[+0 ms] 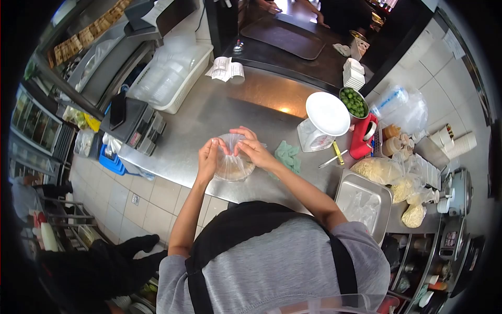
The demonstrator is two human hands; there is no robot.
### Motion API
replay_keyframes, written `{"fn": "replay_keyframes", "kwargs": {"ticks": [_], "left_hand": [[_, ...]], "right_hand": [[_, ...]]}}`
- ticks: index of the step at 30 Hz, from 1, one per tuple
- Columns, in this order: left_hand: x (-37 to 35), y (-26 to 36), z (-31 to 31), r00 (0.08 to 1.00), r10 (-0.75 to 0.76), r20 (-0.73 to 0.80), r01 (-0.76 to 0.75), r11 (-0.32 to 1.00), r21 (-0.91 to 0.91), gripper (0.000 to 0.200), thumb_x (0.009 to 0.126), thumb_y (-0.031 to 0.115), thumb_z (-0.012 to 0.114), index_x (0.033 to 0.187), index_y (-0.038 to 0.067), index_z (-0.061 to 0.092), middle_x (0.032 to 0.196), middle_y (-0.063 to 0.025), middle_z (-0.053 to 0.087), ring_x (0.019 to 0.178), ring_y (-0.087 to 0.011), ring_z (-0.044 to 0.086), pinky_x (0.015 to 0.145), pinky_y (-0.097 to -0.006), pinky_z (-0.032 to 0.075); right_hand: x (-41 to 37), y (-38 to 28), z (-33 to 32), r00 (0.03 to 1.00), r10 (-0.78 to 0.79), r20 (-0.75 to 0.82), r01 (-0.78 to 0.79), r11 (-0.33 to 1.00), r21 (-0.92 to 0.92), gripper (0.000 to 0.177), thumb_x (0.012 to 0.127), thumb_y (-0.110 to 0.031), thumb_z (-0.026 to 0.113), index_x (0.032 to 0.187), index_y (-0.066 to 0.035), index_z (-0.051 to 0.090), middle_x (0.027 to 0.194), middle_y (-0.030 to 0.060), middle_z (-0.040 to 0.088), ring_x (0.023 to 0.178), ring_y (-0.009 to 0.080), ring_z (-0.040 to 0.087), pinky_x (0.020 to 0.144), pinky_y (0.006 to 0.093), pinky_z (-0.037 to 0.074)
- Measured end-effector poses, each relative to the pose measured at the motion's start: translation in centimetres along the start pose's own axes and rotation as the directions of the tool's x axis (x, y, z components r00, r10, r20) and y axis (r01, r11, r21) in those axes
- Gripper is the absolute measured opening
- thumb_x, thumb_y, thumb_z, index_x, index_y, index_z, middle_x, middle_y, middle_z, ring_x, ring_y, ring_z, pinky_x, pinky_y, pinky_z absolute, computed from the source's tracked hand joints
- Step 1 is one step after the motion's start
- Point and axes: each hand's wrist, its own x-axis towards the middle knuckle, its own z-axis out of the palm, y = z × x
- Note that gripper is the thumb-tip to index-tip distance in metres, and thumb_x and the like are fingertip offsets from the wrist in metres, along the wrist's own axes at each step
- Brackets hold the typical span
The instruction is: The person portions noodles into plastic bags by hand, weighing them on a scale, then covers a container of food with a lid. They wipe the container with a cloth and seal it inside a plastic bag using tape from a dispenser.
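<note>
On the steel counter in front of me sits a round, clear container (234, 173), wrapped in a thin plastic bag (230, 157). Something brownish shows through it, too blurred to name. My left hand (209, 155) pinches the bag's gathered top from the left, fingers pressed together. From the right, my right hand (250, 146) pinches the same gathered plastic, its fingertips close to those of the left. A crumpled green cloth (288, 156) lies on the counter, just right of my right hand.
A white-topped scale (327, 115), a red tape dispenser (362, 140) and a bowl of green limes (354, 102) stand to the right. A metal tray (342, 201) is by my right elbow. A white bin of plastic containers (180, 97) stands back left. Someone's dark-clothed legs (130, 261) are behind left.
</note>
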Motion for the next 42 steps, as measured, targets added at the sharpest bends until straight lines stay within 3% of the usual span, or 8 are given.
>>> {"fn": "replay_keyframes", "kwargs": {"ticks": [4, 9, 14, 17, 20, 27, 30, 42], "left_hand": [[1.6, -0.7, -2.1, 0.945, -0.096, 0.311, 0.088, 0.995, 0.038, 0.035, 0.097, 0.028, 0.035, 0.073, 0.004, 0.049, 0.062, 0.0019, 0.046, 0.058, -0.0093, 0.043, 0.056, -0.0254, 0.037], [2.2, 0.3, -2.6, 0.900, -0.208, 0.382, -0.049, 0.824, 0.565, 0.035, 0.095, 0.029, 0.039, 0.071, 0.004, 0.047, 0.058, -0.0028, 0.042, 0.056, -0.0116, 0.039, 0.054, -0.0285, 0.036], [2.0, 1.4, -1.7, 0.889, -0.206, 0.410, -0.105, 0.779, 0.618, 0.035, 0.095, 0.030, 0.036, 0.076, 0.005, 0.051, 0.063, -0.0030, 0.044, 0.060, -0.0137, 0.042, 0.058, -0.0292, 0.037], [1.7, 2.3, -1.0, 0.882, -0.310, 0.355, 0.021, 0.778, 0.628, 0.034, 0.095, 0.035, 0.033, 0.094, 0.006, 0.053, 0.081, -0.0113, 0.056, 0.075, -0.0224, 0.053, 0.072, -0.0334, 0.042], [2.5, -0.6, -1.7, 0.884, -0.272, 0.381, -0.017, 0.795, 0.606, 0.041, 0.093, 0.039, 0.035, 0.119, 0.008, 0.042, 0.105, -0.0186, 0.056, 0.097, -0.0329, 0.055, 0.084, -0.0374, 0.041], [4.3, -1.9, -2.1, 0.792, -0.314, 0.524, -0.142, 0.740, 0.658, 0.037, 0.089, 0.031, 0.041, 0.109, 0.001, 0.051, 0.100, -0.0236, 0.059, 0.099, -0.0365, 0.056, 0.081, -0.0397, 0.043], [4.3, -2.7, -1.9, 0.835, -0.380, 0.399, -0.015, 0.707, 0.707, 0.035, 0.089, 0.029, 0.042, 0.096, -0.001, 0.058, 0.093, -0.0216, 0.061, 0.094, -0.0342, 0.059, 0.079, -0.0391, 0.043], [3.9, -0.3, -0.1, 0.870, -0.438, 0.226, 0.173, 0.700, 0.693, 0.043, 0.092, 0.029, 0.035, 0.087, -0.004, 0.061, 0.081, -0.0223, 0.062, 0.080, -0.0332, 0.060, 0.072, -0.0394, 0.044]], "right_hand": [[0.8, -0.1, -1.0, 1.000, 0.005, 0.016, -0.002, 0.984, -0.180, 0.028, 0.088, -0.024, 0.047, 0.065, -0.012, 0.059, 0.125, 0.0035, 0.041, 0.121, 0.0274, 0.024, 0.103, 0.0438, 0.011], [-1.8, 1.7, -1.5, 1.000, 0.014, 0.001, -0.012, 0.924, -0.383, 0.028, 0.088, -0.024, 0.047, 0.065, -0.012, 0.056, 0.120, 0.0054, 0.040, 0.115, 0.0280, 0.027, 0.100, 0.0432, 0.016], [-2.1, 2.7, -0.9, 0.979, 0.062, -0.193, -0.123, 0.938, -0.325, 0.028, 0.087, -0.026, 0.049, 0.066, -0.013, 0.061, 0.100, 0.0014, 0.051, 0.105, 0.0193, 0.040, 0.094, 0.0365, 0.026], [0.1, 0.8, -0.8, 0.870, 0.466, -0.162, -0.461, 0.885, 0.072, 0.026, 0.089, -0.023, 0.047, 0.072, -0.010, 0.061, 0.074, 0.0014, 0.056, 0.075, 0.0126, 0.053, 0.074, 0.0294, 0.041], [1.5, 1.4, 0.7, 0.928, 0.271, -0.257, -0.263, 0.963, 0.066, 0.021, 0.088, -0.018, 0.048, 0.076, -0.004, 0.059, 0.059, 0.0011, 0.052, 0.057, 0.0098, 0.049, 0.058, 0.0235, 0.042], [2.2, -1.5, 3.0, 0.926, 0.151, -0.345, -0.183, 0.981, -0.061, 0.011, 0.086, -0.010, 0.052, 0.083, -0.001, 0.056, 0.068, 0.0070, 0.057, 0.064, 0.0124, 0.056, 0.059, 0.0267, 0.045], [1.4, -2.1, 3.3, 0.901, -0.024, -0.434, 0.020, 1.000, -0.013, 0.012, 0.084, -0.012, 0.056, 0.081, 0.000, 0.055, 0.080, 0.0095, 0.057, 0.072, 0.0179, 0.058, 0.062, 0.0290, 0.045], [-1.5, -0.6, 3.5, 0.929, -0.031, -0.368, -0.071, 0.963, -0.260, 0.022, 0.072, -0.015, 0.069, 0.087, -0.001, 0.061, 0.088, 0.0080, 0.056, 0.074, 0.0201, 0.059, 0.069, 0.0304, 0.046]]}}
